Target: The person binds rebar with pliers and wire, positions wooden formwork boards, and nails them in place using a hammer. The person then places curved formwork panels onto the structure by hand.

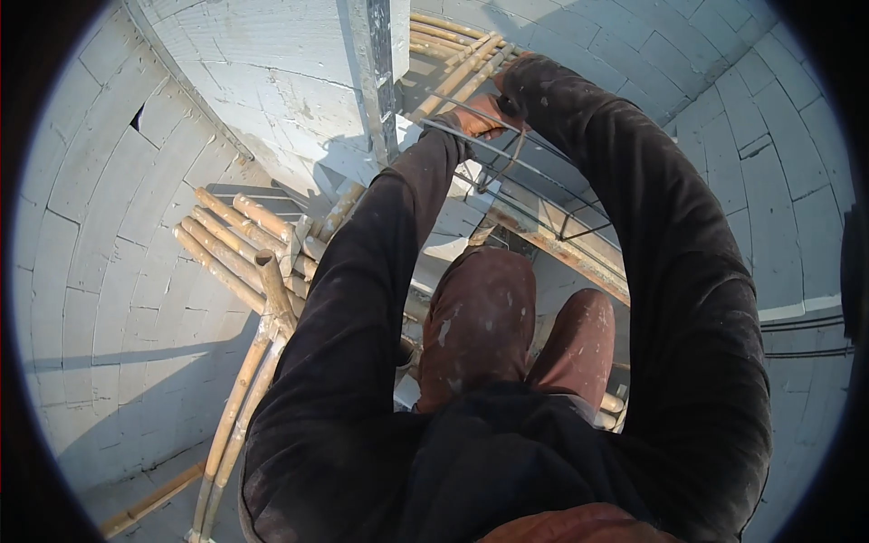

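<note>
Reddish cloth (579, 525) lies nearest me, bottom centre; the steel-bar cage (564, 226) slants down-right from upper centre, my left hand (477, 118) closed on it, right hand's (512, 110) grip unclear.

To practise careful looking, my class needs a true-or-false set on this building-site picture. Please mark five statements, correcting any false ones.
1. The left hand and right hand are close together, at a frame of thin metal rods.
True.

2. The trousers are spotless.
False: they are reddish-brown with pale marks.

3. Several round wooden-looking poles are gathered on the picture's left side.
True.

4. The walls are built of round river stones.
False: they are made of pale, flat-faced blocks with straight edges.

5. Both dark sleeves are rolled up above the elbows.
False: they cover the forearms.
</note>
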Demonstrator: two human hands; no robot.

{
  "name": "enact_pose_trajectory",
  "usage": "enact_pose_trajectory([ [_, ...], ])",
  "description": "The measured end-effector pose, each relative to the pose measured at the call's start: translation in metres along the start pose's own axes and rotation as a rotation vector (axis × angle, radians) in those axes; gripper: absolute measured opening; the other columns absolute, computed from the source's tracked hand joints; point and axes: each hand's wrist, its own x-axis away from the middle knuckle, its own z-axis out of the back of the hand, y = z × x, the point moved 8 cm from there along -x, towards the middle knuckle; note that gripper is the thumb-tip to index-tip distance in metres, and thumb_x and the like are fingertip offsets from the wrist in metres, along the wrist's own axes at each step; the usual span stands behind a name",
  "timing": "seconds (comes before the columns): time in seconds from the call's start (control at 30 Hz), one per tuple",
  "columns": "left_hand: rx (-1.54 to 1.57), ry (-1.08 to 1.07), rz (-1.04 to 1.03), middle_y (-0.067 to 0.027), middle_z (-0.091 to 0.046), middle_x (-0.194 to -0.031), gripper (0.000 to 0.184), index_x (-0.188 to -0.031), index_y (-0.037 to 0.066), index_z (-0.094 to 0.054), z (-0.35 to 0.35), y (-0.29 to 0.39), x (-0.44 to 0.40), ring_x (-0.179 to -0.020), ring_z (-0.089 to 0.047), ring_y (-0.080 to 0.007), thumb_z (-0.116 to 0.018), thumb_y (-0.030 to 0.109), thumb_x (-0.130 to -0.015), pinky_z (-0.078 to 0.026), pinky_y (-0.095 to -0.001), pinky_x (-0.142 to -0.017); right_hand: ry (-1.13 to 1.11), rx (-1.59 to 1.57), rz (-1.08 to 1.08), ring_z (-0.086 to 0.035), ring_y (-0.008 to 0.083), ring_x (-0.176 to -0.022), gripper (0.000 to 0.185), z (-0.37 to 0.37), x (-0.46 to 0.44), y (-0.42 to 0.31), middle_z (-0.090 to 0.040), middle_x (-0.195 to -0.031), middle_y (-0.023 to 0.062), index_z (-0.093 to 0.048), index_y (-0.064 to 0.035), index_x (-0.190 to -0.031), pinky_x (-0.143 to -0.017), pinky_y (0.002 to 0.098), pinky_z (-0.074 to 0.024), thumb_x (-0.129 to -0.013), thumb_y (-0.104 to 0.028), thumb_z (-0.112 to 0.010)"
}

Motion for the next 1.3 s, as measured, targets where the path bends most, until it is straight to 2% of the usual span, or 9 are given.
enact_pose_trajectory([
  [0.13,-0.631,-0.111,0.263,-0.0113,-0.069,-0.075,0.044,-0.094,-0.003,-0.071,-0.027,-0.057,-0.003,-0.068,-0.063,-0.0235,-0.081,0.038,-0.081,-0.049,-0.0367,-0.062,0.1,0.037,0.007,-0.055,0.0209,-0.13,0.047,0.022,0.016,-0.005,-0.065,-0.131,0.0046,-0.067,-0.0255,-0.127,-0.108,0.0435,-0.0389,-0.081,-0.031,-0.076],
  [0.3,-0.089,0.075,-0.02,-0.0126,-0.069,-0.079,0.047,-0.098,-0.004,-0.07,0.007,0.001,0.013,-0.072,-0.064,-0.0251,-0.081,0.038,-0.081,-0.05,-0.0376,-0.065,0.398,0.135,-0.034,-0.048,0.0201,-0.138,0.054,0.037,0.048,-0.007,-0.059,-0.139,0.0036,-0.06,-0.0274,-0.138,-0.113,0.0462,-0.0322,-0.085,-0.031,-0.073],
  [0.4,0.271,0.108,-0.13,-0.0134,-0.07,-0.081,0.049,-0.1,-0.005,-0.069,0.015,0.022,0.017,-0.074,-0.064,-0.026,-0.081,0.039,-0.081,-0.051,-0.0381,-0.067,0.487,-0.014,-0.109,-0.045,0.02,-0.139,0.034,0.015,0.034,0.0,-0.059,-0.14,0.0028,-0.063,-0.0252,-0.125,-0.117,0.0479,-0.0246,-0.094,-0.036,-0.061],
  [0.47,0.43,0.111,-0.145,-0.0139,-0.07,-0.082,0.05,-0.102,-0.005,-0.068,0.015,0.026,0.012,-0.076,-0.065,-0.0267,-0.08,0.039,-0.081,-0.051,-0.0385,-0.069,0.531,0.125,-0.083,-0.048,0.0188,-0.137,0.038,0.018,0.039,0.002,-0.058,-0.14,0.0039,-0.06,-0.0282,-0.135,-0.106,0.0444,-0.0366,-0.097,-0.03,-0.059],
  [0.53,0.465,0.132,-0.133,-0.0144,-0.07,-0.084,0.051,-0.103,-0.005,-0.068,0.015,0.025,0.011,-0.077,-0.065,-0.0273,-0.08,0.039,-0.081,-0.052,-0.0389,-0.07,-0.037,0.032,-0.075,-0.06,0.0188,-0.125,0.033,-0.001,0.018,0.004,-0.066,-0.13,0.0058,-0.066,-0.027,-0.13,-0.104,0.0434,-0.0411,-0.097,-0.033,-0.06],
  [0.63,0.008,0.369,-0.207,-0.0184,-0.071,-0.096,0.059,-0.113,-0.007,-0.065,0.021,0.028,0.02,-0.089,-0.067,-0.0303,-0.08,0.041,-0.082,-0.053,-0.0402,-0.079,0.048,0.058,-0.043,-0.069,0.021,-0.111,0.033,0.008,0.009,0.003,-0.072,-0.119,0.0083,-0.069,-0.0255,-0.129,-0.099,0.0424,-0.0473,-0.098,-0.035,-0.062],
  [0.77,0.059,0.322,-0.086,-0.0213,-0.064,-0.127,0.06,-0.131,-0.002,-0.057,0.03,0.038,0.08,-0.117,-0.062,-0.0344,-0.071,0.039,-0.089,-0.048,-0.0396,-0.098,0.04,-0.042,-0.043,-0.069,0.021,-0.109,0.035,-0.001,0.008,0.0,-0.073,-0.117,0.0084,-0.068,-0.0248,-0.13,-0.098,0.042,-0.0486,-0.097,-0.035,-0.062],
  [0.87,-0.005,0.572,-0.31,-0.0215,-0.063,-0.128,0.05,-0.134,-0.002,-0.055,0.038,0.01,0.092,-0.119,-0.061,-0.0364,-0.062,0.028,-0.094,-0.047,-0.0411,-0.1,0.045,-0.169,-0.112,-0.069,0.021,-0.108,0.035,-0.017,0.026,0.003,-0.073,-0.116,0.0084,-0.068,-0.0242,-0.131,-0.097,0.0417,-0.0495,-0.097,-0.035,-0.063],
  [1.3,0.075,0.59,-0.021,-0.0182,-0.074,-0.111,0.032,-0.112,0.005,-0.074,0.017,-0.01,0.142,-0.107,-0.069,-0.0352,-0.073,0.018,-0.083,-0.05,-0.0403,-0.096,0.338,-0.91,-0.784,-0.071,0.021,-0.102,0.04,-0.135,0.152,0.105,-0.074,-0.111,0.0081,-0.066,-0.0216,-0.133,-0.092,0.0402,-0.0541,-0.096,-0.035,-0.065],
])
